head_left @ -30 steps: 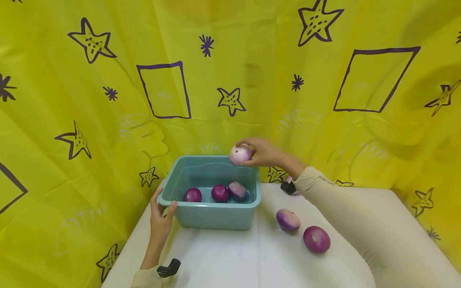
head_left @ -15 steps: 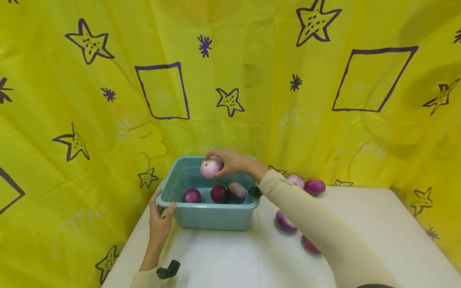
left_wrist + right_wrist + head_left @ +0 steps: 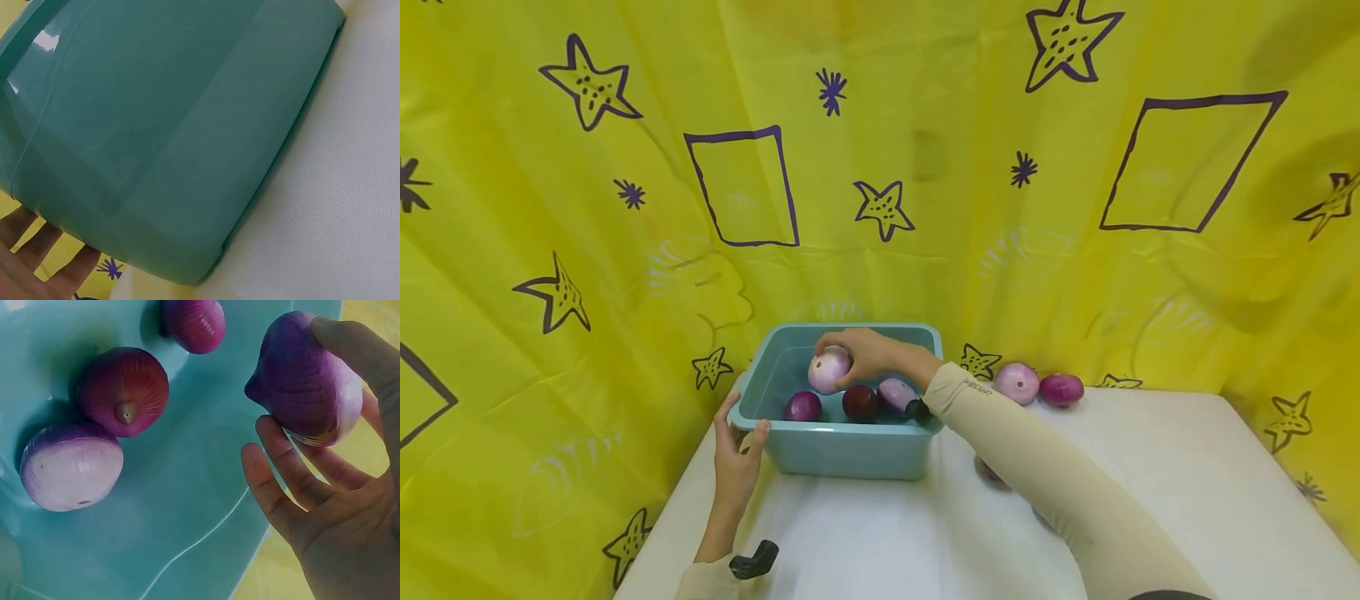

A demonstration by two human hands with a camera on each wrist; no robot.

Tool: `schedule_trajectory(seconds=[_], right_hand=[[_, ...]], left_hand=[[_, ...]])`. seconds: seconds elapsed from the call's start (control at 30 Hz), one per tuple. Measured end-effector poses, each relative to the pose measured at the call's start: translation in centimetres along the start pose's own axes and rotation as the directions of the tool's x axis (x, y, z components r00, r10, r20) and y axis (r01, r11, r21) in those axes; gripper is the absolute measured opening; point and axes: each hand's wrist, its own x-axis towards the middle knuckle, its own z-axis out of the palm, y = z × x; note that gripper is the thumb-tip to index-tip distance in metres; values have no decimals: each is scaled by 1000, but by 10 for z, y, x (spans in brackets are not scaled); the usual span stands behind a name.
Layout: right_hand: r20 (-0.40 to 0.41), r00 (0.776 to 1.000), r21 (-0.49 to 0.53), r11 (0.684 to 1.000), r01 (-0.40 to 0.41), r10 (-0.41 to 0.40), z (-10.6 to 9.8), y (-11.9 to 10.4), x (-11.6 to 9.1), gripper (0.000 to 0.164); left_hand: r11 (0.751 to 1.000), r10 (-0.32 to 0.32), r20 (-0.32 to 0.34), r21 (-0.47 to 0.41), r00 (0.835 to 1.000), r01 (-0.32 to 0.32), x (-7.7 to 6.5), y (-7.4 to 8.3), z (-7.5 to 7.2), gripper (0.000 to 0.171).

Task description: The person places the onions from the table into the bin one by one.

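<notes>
A teal plastic bin (image 3: 850, 450) stands on the white table, with several purple onions in view inside it. My right hand (image 3: 868, 354) is over the bin and grips a pale purple onion (image 3: 830, 370) between thumb and fingers. In the right wrist view that onion (image 3: 306, 381) shows a pointed tip, held above the bin floor. Below it lie a magenta onion (image 3: 803, 407), a dark red onion (image 3: 860, 403) and a two-toned onion (image 3: 896, 395). My left hand (image 3: 737, 467) holds the bin's front left corner, thumb at the front rim and fingers along the left side.
At the back of the table, right of the bin, sit a pale onion (image 3: 1017, 383) and a magenta onion (image 3: 1062, 389). Another onion (image 3: 988, 471) is mostly hidden by my right sleeve. A yellow patterned curtain (image 3: 880, 150) hangs close behind the bin.
My right hand has carried the pale onion leftward from the bin's back right rim and then down into the bin. The left hand keeps its hold on the corner.
</notes>
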Motion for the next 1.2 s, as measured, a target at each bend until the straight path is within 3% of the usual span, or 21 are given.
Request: schedule_trajectory(seconds=[0.3, 0.53, 0.8, 1.03, 1.2], right_hand=[[1, 1000, -22, 1000, -4, 4, 0, 1, -3, 52], [57, 995, -29, 997, -78, 80, -1, -2, -6, 68], [47, 996, -36, 996, -76, 78, -3, -2, -8, 67], [25, 998, 4, 998, -66, 65, -18, -6, -20, 66], [-9, 1000, 4, 1000, -15, 15, -35, -3, -35, 66]], left_hand=[[1000, 2, 4, -15, 1000, -1, 1, -3, 3, 72], [1000, 13, 2, -24, 1000, -13, 0, -4, 4, 70], [1000, 0, 8, -21, 1000, 0, -1, -7, 4, 71], [1000, 29, 7, 7, 1000, -29, 3, -9, 3, 69], [1000, 21, 1, 6, 1000, -21, 3, -7, 0, 69]])
